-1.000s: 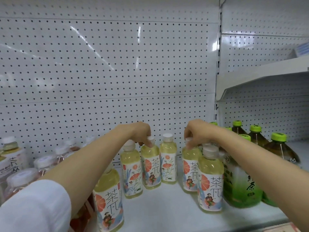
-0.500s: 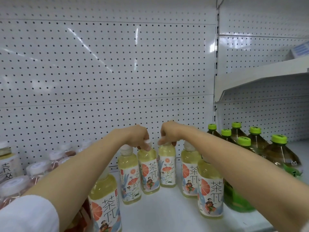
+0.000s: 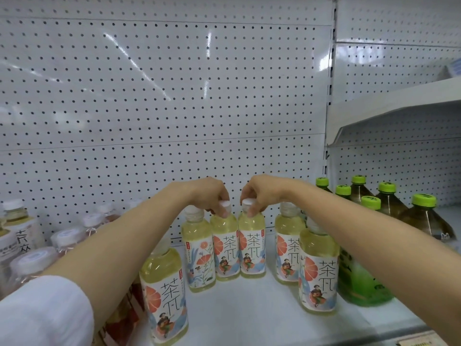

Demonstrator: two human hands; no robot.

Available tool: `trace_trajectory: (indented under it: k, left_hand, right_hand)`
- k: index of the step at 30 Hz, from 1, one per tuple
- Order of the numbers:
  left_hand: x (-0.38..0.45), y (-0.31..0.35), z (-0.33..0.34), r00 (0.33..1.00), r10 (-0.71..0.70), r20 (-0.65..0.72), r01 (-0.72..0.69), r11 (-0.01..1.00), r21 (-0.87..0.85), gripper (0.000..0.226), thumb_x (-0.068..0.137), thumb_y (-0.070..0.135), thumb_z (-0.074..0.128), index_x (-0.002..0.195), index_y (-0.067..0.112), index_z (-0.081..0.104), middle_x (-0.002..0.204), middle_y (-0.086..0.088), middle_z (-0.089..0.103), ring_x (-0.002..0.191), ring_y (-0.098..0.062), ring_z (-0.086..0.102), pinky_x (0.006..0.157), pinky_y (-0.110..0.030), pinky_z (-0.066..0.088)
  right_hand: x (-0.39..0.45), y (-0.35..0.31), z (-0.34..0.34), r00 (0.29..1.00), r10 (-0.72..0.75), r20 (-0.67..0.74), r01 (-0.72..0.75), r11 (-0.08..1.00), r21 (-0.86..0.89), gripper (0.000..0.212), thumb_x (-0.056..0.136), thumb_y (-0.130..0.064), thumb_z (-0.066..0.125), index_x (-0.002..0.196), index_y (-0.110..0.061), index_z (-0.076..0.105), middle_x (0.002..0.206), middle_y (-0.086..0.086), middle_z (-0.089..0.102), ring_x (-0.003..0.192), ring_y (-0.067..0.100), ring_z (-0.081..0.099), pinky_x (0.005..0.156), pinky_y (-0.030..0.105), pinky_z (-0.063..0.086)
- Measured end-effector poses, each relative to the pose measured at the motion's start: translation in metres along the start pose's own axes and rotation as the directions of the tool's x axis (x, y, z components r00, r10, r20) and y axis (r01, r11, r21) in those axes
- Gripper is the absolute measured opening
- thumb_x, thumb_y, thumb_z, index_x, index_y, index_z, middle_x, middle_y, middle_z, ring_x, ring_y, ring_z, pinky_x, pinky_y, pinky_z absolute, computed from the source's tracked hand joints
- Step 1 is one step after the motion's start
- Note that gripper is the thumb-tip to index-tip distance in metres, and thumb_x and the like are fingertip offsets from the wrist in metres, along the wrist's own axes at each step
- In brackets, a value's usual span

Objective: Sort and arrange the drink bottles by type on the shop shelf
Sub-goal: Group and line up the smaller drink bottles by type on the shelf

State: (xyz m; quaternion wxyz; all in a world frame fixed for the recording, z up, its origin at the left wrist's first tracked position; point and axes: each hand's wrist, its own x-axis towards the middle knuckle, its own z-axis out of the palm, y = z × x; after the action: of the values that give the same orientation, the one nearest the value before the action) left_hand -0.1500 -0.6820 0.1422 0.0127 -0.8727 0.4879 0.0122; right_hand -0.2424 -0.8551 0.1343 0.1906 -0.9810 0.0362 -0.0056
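Several pale yellow tea bottles with white caps and orange-fruit labels stand on the white shelf (image 3: 257,313). My left hand (image 3: 210,196) pinches the cap of one yellow bottle (image 3: 225,248) at the back. Right beside it, my right hand (image 3: 262,193) pinches the cap of the neighbouring yellow bottle (image 3: 252,248). The two bottles stand upright and touch each other. Another stands just left of them (image 3: 198,255), two stand to the right (image 3: 318,270), and one is at the front left (image 3: 164,298) under my left forearm.
Large green-capped tea bottles (image 3: 421,216) crowd the right end of the shelf. Pinkish bottles with white caps (image 3: 67,239) stand at the left. A pegboard wall (image 3: 159,96) backs the shelf, and a higher white shelf (image 3: 394,106) juts out at the right.
My right hand moved left from a right-hand yellow bottle to the centre one and turned its label to the front. My left hand stayed on its bottle's cap.
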Motion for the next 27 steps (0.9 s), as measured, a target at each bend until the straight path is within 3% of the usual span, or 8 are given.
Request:
trace_trajectory:
  k: [4,9,12,15,17,19,21,27]
  left_hand:
    - [0.001,-0.001,0.001,1.0,-0.009,-0.003,0.009,1.0,0.011,0.036,0.085,0.041,0.076,0.101,0.01,0.07,0.095,-0.007,0.074,0.08,-0.019,0.063,0.08,-0.039,0.054]
    - [0.004,-0.003,0.005,0.999,-0.036,-0.029,0.037,0.999,0.026,0.036,0.086,0.04,0.075,0.097,0.007,0.067,0.085,-0.007,0.068,0.073,-0.019,0.054,0.069,-0.032,0.042]
    - [0.0,-0.003,0.007,0.997,-0.039,-0.065,0.04,0.999,0.004,0.035,0.084,0.041,0.077,0.108,0.016,0.069,0.101,-0.002,0.073,0.09,-0.023,0.062,0.079,-0.034,0.049]
    - [-0.012,-0.004,0.003,0.992,-0.112,-0.062,0.112,0.994,-0.014,0.069,0.077,0.053,0.079,0.134,0.021,0.055,0.13,0.005,0.064,0.118,-0.023,0.059,0.1,-0.038,0.048]
    - [-0.025,-0.01,0.001,0.973,-0.227,-0.027,0.229,0.972,0.058,0.086,0.076,0.059,0.077,0.143,0.016,0.047,0.136,0.001,0.06,0.123,-0.022,0.058,0.103,-0.038,0.048]
    - [-0.036,-0.015,0.003,0.956,-0.293,0.015,0.291,0.955,0.055,0.064,0.079,0.054,0.077,0.121,0.008,0.063,0.115,-0.004,0.071,0.102,-0.019,0.071,0.086,-0.032,0.056]
    - [-0.043,-0.017,0.006,0.956,-0.293,0.014,0.293,0.956,-0.017,0.046,0.08,0.048,0.079,0.092,0.005,0.066,0.089,-0.002,0.075,0.08,-0.014,0.076,0.068,-0.026,0.055]
    - [-0.052,-0.007,0.003,0.967,-0.251,-0.045,0.245,0.963,-0.112,0.042,0.065,0.041,0.091,0.092,0.014,0.074,0.082,0.001,0.078,0.067,-0.009,0.075,0.063,-0.026,0.058]
  right_hand:
    - [0.001,0.002,0.005,0.998,0.009,-0.07,-0.004,0.998,0.062,0.044,0.071,-0.012,0.086,0.111,-0.009,0.069,0.103,0.006,0.071,0.092,0.031,0.073,0.082,0.047,0.06]
    - [0.002,0.003,0.009,0.995,0.011,-0.102,-0.005,0.998,0.061,0.044,0.072,-0.012,0.085,0.114,-0.012,0.069,0.107,0.003,0.07,0.094,0.028,0.072,0.083,0.045,0.06]
    - [0.0,0.002,0.01,0.994,-0.006,-0.107,0.009,1.0,0.019,0.048,0.073,-0.019,0.085,0.117,-0.016,0.067,0.112,0.001,0.068,0.099,0.025,0.07,0.087,0.043,0.058]
    - [-0.013,0.004,-0.001,0.998,0.015,-0.067,-0.02,0.996,-0.088,0.071,0.075,-0.04,0.082,0.136,-0.02,0.051,0.133,-0.001,0.058,0.115,0.022,0.06,0.101,0.04,0.049]
    - [-0.03,0.012,-0.013,0.994,0.096,-0.044,-0.102,0.98,-0.171,0.078,0.077,-0.045,0.079,0.143,-0.022,0.044,0.138,-0.002,0.052,0.12,0.024,0.056,0.101,0.04,0.049]
    - [-0.046,0.025,-0.019,0.981,0.192,0.012,-0.183,0.951,-0.25,0.067,0.074,-0.042,0.081,0.133,-0.022,0.055,0.13,-0.001,0.059,0.102,0.022,0.065,0.086,0.034,0.056]
    - [-0.057,0.033,-0.018,0.975,0.218,0.035,-0.202,0.945,-0.258,0.054,0.071,-0.039,0.084,0.118,-0.021,0.065,0.111,0.0,0.068,0.086,0.018,0.067,0.072,0.028,0.057]
    - [-0.068,0.025,-0.01,0.99,0.139,-0.02,-0.141,0.986,-0.087,0.048,0.066,-0.029,0.089,0.105,-0.013,0.066,0.101,0.004,0.071,0.066,0.011,0.067,0.063,0.026,0.057]
